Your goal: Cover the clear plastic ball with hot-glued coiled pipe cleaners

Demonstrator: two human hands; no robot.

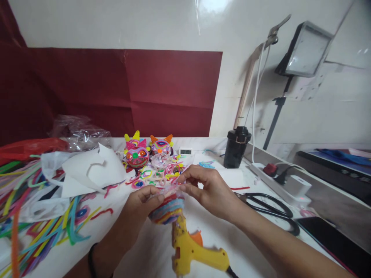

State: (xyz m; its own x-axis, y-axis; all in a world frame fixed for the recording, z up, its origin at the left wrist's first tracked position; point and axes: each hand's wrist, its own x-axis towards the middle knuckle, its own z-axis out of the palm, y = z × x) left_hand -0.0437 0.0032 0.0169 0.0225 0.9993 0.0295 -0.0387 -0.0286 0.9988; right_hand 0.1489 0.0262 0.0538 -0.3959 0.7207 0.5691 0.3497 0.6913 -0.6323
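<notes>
We have the yellow glue gun point(207, 257) nearest. Striped piece point(168, 211) sits at the gun's far end, between our hands. Left hand point(143, 204) pinches its left edge; right hand point(207, 189) has thumb and finger at its top edge, hold unclear. Lidded black bottle point(235, 152): beyond the gun, right, contents hidden.

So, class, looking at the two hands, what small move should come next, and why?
Perhaps lift the striped piece a little clear of the glue gun. The left hand pinches it and the right hand is at its top edge, while in this view it overlaps the gun's front end; contact can't be judged.
</notes>
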